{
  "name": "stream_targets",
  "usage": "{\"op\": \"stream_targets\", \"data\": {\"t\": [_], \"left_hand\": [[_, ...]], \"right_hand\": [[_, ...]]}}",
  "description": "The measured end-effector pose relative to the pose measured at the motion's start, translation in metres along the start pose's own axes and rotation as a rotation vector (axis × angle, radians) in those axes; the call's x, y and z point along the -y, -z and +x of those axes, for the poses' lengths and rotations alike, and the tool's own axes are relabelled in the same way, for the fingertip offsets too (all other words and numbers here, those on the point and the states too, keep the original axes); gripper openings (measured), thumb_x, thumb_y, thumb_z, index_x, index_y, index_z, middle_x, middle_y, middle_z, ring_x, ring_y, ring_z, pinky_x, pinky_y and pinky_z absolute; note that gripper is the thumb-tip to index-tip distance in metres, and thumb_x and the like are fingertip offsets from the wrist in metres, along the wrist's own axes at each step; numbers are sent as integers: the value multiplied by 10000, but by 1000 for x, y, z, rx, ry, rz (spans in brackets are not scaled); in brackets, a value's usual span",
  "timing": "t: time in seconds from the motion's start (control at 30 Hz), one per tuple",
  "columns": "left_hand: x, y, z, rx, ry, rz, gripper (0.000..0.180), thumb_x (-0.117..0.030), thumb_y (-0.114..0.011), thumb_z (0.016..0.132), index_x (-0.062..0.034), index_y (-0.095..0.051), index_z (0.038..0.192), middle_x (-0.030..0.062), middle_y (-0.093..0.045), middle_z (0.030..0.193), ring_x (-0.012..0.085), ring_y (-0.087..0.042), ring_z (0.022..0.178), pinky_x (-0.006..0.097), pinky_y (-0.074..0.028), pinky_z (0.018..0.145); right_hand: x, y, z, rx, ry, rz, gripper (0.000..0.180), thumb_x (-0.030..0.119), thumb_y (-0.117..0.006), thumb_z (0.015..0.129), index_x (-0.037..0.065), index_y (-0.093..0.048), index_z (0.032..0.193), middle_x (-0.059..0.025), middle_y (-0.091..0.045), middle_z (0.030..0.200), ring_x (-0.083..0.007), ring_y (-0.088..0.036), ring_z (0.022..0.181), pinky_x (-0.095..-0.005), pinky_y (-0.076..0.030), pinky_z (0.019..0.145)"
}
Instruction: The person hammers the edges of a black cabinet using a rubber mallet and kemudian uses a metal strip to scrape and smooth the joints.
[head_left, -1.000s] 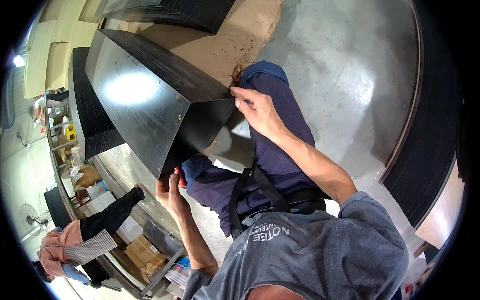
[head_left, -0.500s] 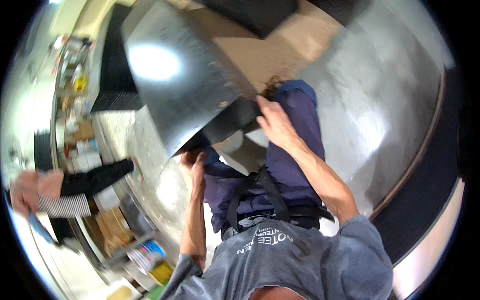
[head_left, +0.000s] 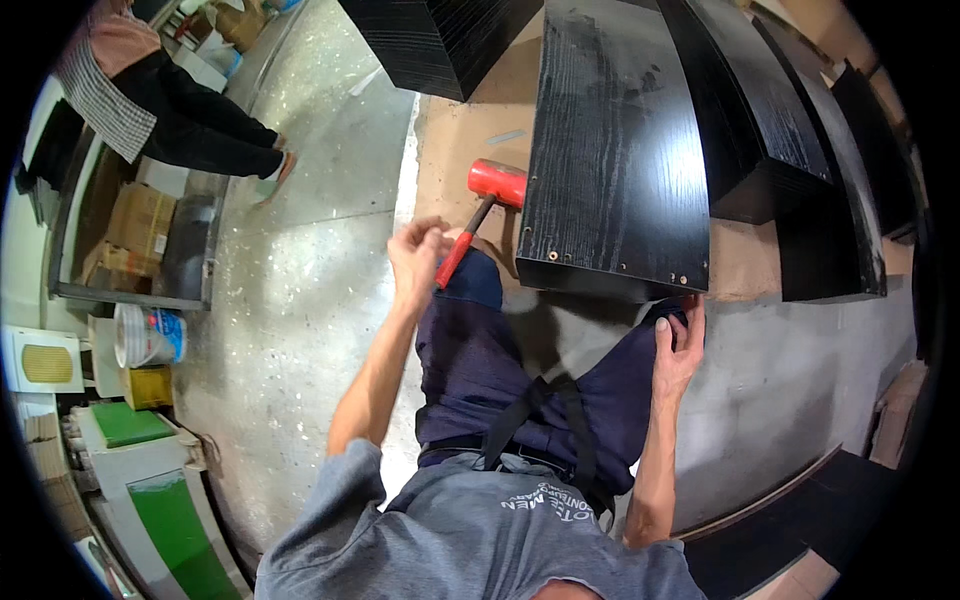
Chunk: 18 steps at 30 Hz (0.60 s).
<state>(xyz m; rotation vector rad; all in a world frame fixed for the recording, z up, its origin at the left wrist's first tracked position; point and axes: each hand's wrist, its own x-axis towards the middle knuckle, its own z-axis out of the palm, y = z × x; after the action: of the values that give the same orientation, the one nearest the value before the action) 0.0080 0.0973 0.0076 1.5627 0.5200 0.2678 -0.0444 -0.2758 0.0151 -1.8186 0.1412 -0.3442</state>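
Observation:
A long black wood-grain box point(head_left: 615, 150) lies before me on brown cardboard, with small holes along its near end. My right hand point(head_left: 680, 350) is at its near right corner, index finger stretched up against the edge, thumb apart. Left of the box rests a mallet point(head_left: 497, 183) with a red head and a red-gripped handle, the handle slanting toward my left knee. My left hand point(head_left: 415, 255) hovers beside that handle, fingers loosely bent and apart, holding nothing I can see.
Several more black boxes point(head_left: 750, 110) stand to the right, and another black box point(head_left: 430, 40) is at the far left of the cardboard point(head_left: 455, 130). A person point(head_left: 190, 110) stands at the upper left. Along the left are a white bucket point(head_left: 140, 335) and cartons point(head_left: 138, 225).
The view has swung round. The black box, tilted between my hands before, now lies lower and straighter. My left hand has left it and is beside the mallet; my right stays at its near edge.

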Motion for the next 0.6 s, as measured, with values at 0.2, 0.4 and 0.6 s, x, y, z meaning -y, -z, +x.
{"op": "stream_targets", "data": {"t": [0.2, 0.4, 0.6], "left_hand": [[35, -2, 82, -89, -49, 239, 291, -97, -593, 830, 73, -659, 1057, 188, -703, 895, 229, -679, 768, 329, -538, 705], [56, -39, 178, -73, -475, 588, 302, -139, -582, 796, 34, -678, 1024, 230, -694, 906, 343, -687, 862, 406, -528, 788], [90, -94, 239, 72, -709, 788, 235, -54, -603, 748, 30, -645, 963, 249, -639, 927, 419, -607, 905, 480, -502, 817]], "right_hand": [[40, 8, 18, -74, 282, -24, 709, 284, -613, 902, -22, -300, 1460, -208, -397, 1450, -316, -391, 1345, -417, -346, 1063], [114, 4, 62, 61, 516, -505, 521, 318, -537, 902, -6, -539, 1309, -178, -511, 1353, -328, -414, 1302, -423, -279, 1101], [107, -25, 75, 249, 480, -826, 408, 90, -618, 847, -4, -594, 1243, -196, -507, 1365, -406, -432, 1278, -458, -320, 1081]]}}
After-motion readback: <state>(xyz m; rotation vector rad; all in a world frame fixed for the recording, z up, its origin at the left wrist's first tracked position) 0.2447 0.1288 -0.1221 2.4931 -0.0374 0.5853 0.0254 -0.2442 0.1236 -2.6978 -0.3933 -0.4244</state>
